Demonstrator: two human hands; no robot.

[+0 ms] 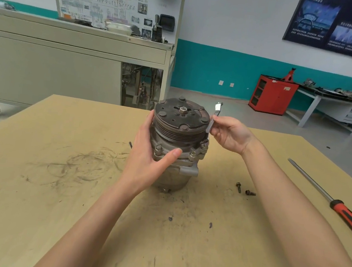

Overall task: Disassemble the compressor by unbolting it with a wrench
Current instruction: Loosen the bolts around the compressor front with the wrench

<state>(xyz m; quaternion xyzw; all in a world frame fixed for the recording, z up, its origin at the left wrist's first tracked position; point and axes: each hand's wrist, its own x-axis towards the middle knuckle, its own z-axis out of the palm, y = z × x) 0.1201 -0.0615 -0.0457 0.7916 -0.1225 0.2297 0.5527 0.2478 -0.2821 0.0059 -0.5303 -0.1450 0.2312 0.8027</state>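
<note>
The compressor stands upright between the 2 hands on the scuffed, pale wooden table. It is a squat cylinder of dull grey cast metal. Its round, flat, rusty-dark clutch plate faces up, with a hex nut at the centre and a ribbed pulley below.

The left hand grips the compressor's left side, thumb laid across the front flange and fingers curved round the back. 2 hex bolts stand in that flange, 1 on each side of the thumb tip.

The right hand pinches the flat, shiny steel shaft of the wrench. The wrench stands nearly upright, its ring end down at the flange's right corner, just below the hand.

2 small dark loose bolts lie just beside the right forearm, on its inner side. On the forearm's outer side lies a long screwdriver with a steel shank and a red-and-black handle.
</note>
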